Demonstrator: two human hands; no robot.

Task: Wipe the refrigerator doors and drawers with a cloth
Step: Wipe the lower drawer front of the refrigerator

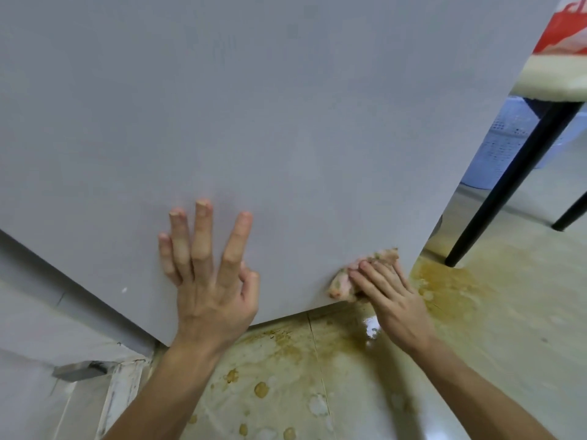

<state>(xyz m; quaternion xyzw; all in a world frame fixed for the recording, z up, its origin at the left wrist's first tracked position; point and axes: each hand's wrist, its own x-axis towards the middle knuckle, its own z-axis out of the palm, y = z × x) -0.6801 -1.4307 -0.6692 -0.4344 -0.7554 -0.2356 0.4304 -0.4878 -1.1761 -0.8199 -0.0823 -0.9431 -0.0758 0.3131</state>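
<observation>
Grubby floor (349,376) down here, yellow stains and a wet shine right under the fridge door (254,122). Cloth (341,285) is a small pinkish wad, soft and probably damp, so it'll squash flat and glide on that smooth grey panel. Best handled with a flat palm on top rather than a pinch.

Right hand (390,300) has it pressed at the door's bottom right corner, fingers laid fairly straight and close together over it. Left hand (212,290) is flat on the door nearby with its fingers spread, holding nothing.

Door looks stiff but I'd guess it swings, hence the bracing. Bottom and right edges are right at the cloth. Loads of open panel up and left, and a chair leg (508,173) off to the right.
</observation>
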